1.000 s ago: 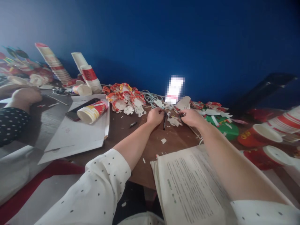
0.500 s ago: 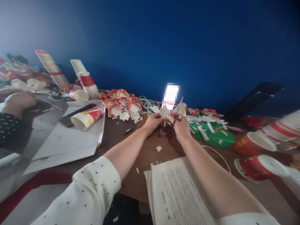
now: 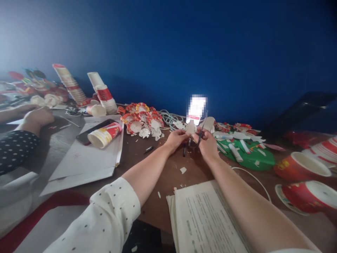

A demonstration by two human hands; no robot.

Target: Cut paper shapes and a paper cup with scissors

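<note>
My left hand (image 3: 177, 138) is closed, its fingers pinching a pale piece of cut paper (image 3: 191, 127) by its edge. My right hand (image 3: 209, 144) is wrapped round a pair of scissors (image 3: 200, 135), whose thin blades point up beside the paper; whether they touch it I cannot tell. Just beyond both hands a lit phone screen (image 3: 196, 109) stands upright. Under the hands lies a black pen (image 3: 184, 150), and another pen (image 3: 148, 149) rests left of my wrist. A heap of red and white paper cut-outs (image 3: 142, 121) lies to the left.
A paper cup (image 3: 105, 135) lies on a dark phone (image 3: 86, 135) over a white folder (image 3: 86, 168). Printed sheets (image 3: 202, 214) overlap the near table edge. Markers and scraps cover a green sheet (image 3: 260, 161) at right, near red cups (image 3: 302, 165). Another person's hand (image 3: 42, 116) is far left.
The whole scene has shifted right and slightly down in view as my head turned. My hands keep hold of the paper and the scissors, the paper turned a little.
</note>
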